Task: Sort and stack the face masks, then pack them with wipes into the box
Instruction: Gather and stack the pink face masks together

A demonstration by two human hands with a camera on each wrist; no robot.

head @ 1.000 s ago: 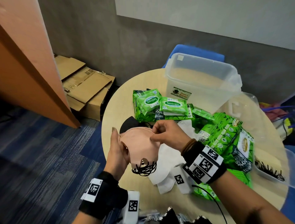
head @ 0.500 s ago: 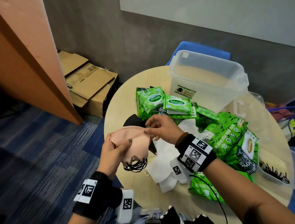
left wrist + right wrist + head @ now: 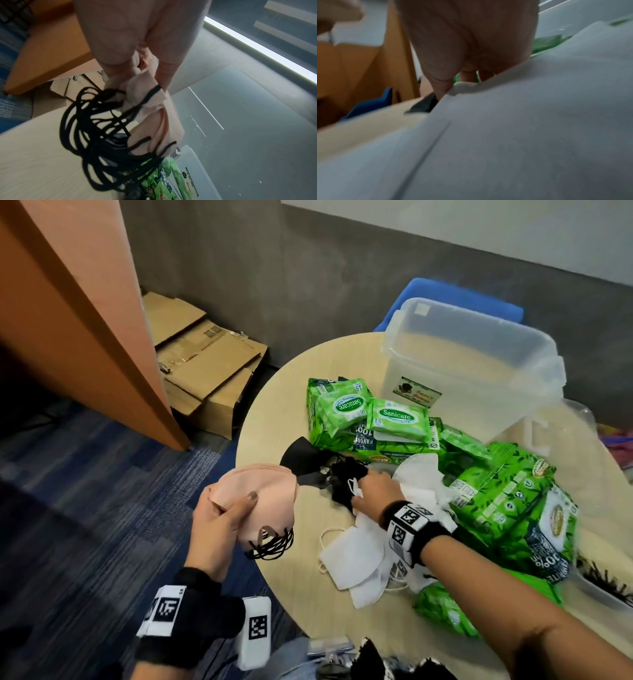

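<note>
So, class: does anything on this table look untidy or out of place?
Yes. The white masks lie loose and overlapping, black masks are tangled alongside, and wipe packs are heaped unevenly. The clear box holds nothing visible.

Wipe packs (image 3: pixel 404 433) crowd table (image 3: pixel 274 412) centre, blocking box (image 3: pixel 479 364) front; bare strip along left edge.

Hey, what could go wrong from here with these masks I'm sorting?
The black ear loops under the pink masks in your left hand hang in a tangle and may snag when stacked. That stack is held out past the table edge, so a loose grip could drop one on the floor. Your right hand is in mixed black masks and white masks, so colours may get pulled together.
</note>
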